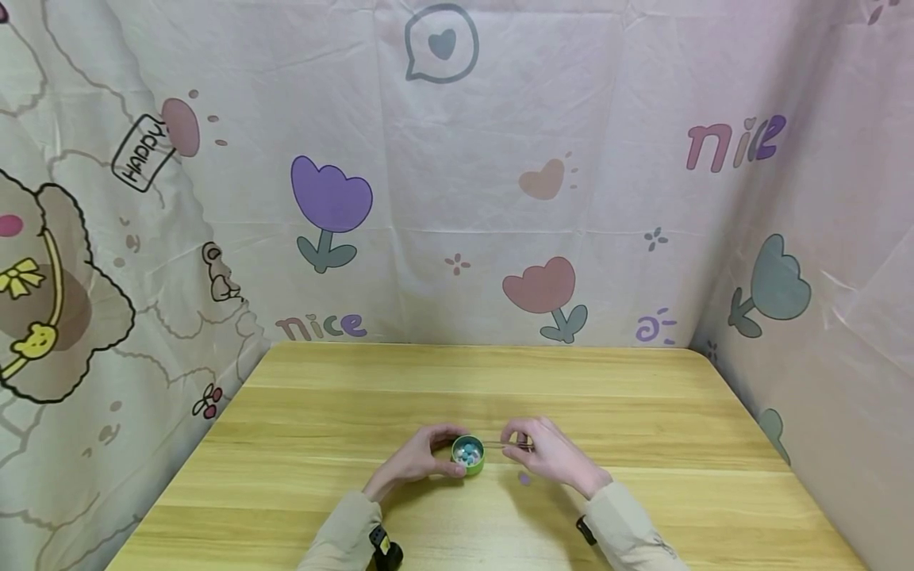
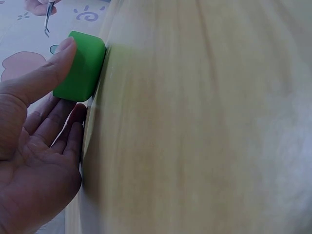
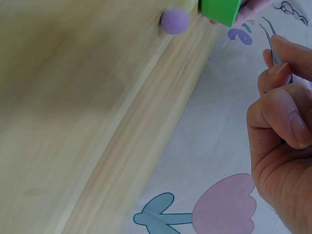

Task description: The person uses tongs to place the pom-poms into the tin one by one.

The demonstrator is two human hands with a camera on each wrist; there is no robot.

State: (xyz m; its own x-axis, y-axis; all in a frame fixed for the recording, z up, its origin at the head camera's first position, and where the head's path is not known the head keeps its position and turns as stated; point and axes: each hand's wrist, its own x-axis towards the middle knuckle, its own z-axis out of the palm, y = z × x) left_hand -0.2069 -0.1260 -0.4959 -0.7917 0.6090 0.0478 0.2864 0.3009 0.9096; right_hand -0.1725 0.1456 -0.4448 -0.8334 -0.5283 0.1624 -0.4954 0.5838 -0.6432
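Observation:
A small green tin (image 1: 474,469) stands on the table, several teal and pale little balls (image 1: 467,454) inside it. My left hand (image 1: 421,456) holds it from the left, thumb at the near side and fingers at the far side. In the left wrist view, the thumb lies against the green wall (image 2: 87,68). My right hand (image 1: 553,452) pinches metal tweezers (image 1: 496,443), which point left toward the tin. Their bent tips (image 3: 264,23) stand slightly apart with nothing between them in the right wrist view. A purple pom-pom (image 3: 175,21) lies on the table near the right hand.
The wood-grain table (image 1: 343,396) stretches away on every side of the hands. Printed cloth (image 1: 457,198) hangs behind the table and along both sides. A dark device (image 1: 386,549) is strapped at the left wrist.

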